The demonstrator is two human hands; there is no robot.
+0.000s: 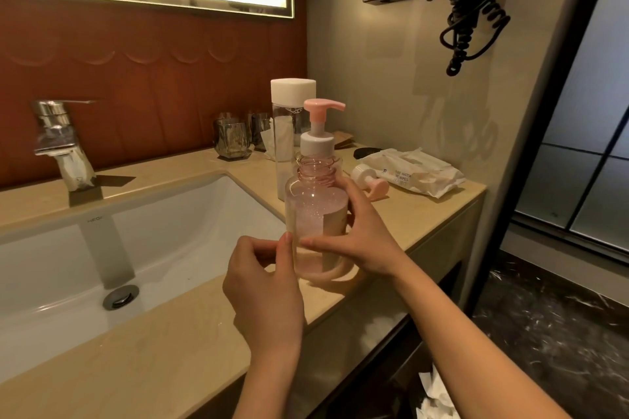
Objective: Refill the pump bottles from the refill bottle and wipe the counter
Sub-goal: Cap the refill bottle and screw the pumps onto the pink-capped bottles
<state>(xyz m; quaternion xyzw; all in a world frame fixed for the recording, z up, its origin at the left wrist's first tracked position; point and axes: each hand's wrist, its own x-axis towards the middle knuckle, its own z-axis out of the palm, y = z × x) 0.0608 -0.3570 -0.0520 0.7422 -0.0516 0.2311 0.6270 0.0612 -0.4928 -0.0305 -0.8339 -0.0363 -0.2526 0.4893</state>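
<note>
A clear pink pump bottle [308, 214] with its pump off and its neck open stands on the beige counter [190, 343], right of the sink. My right hand [357, 238] grips its right side, thumb across the front. My left hand [263, 286] holds the lower left side with the thumb and curled fingers. Right behind it stands a second bottle with a pink pump head [321, 126] screwed on. The tall clear refill bottle [289, 133] with a white cap stands behind both. The removed pump head [369, 182] lies on the counter to the right.
A white sink [102, 265] with a chrome tap [61, 143] fills the left. A pack of wet wipes [413, 173] lies at the back right by the wall. Glass tumblers [233, 139] stand at the back. The counter's front edge drops to a dark floor.
</note>
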